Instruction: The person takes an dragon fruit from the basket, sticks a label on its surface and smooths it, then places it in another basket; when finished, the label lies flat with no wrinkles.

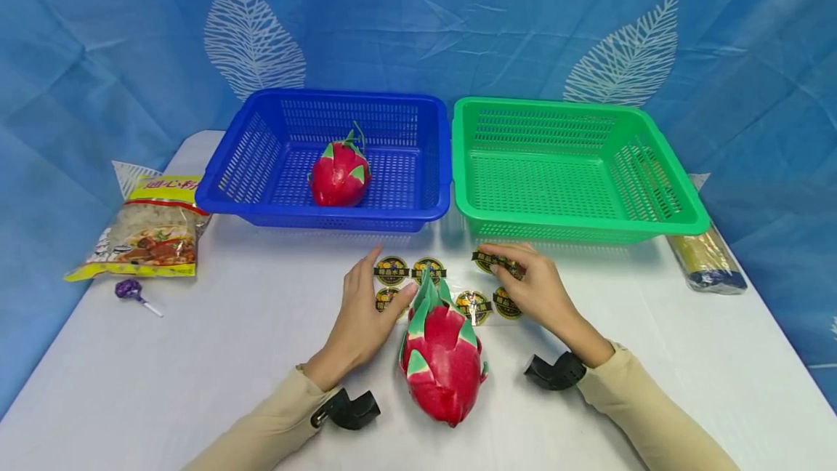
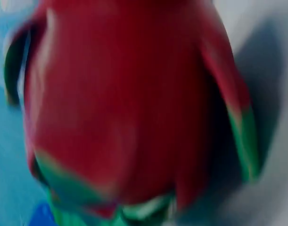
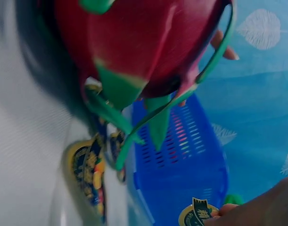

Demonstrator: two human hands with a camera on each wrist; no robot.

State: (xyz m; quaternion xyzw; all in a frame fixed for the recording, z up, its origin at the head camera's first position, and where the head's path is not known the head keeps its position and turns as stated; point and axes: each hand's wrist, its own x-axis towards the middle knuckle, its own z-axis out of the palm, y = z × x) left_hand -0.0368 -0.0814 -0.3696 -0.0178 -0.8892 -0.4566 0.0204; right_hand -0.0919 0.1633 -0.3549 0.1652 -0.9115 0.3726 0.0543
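A large red dragon fruit (image 1: 443,362) with green-tipped scales lies between the hands, its leafy end over a sheet of round black-and-gold stickers (image 1: 474,307). My right hand (image 1: 539,288) pinches one sticker (image 1: 485,260) between thumb and fingertips, at the sheet's right side. That sticker (image 3: 195,214) also shows in the right wrist view. To the left of the fruit, my left hand (image 1: 365,315) lies with fingers extended beside the stickers, thumb near the green leaves. It grips nothing that I can see. The dragon fruit (image 2: 129,94) fills the left wrist view, blurred, and hides the left hand.
A blue basket (image 1: 327,220) holding a smaller dragon fruit (image 1: 340,176) stands at the back, beside a green basket (image 1: 582,231). At the left are a yellow food bag (image 1: 153,227) and a purple lollipop (image 1: 129,288). A clear-wrapped package (image 1: 709,256) lies at the right edge.
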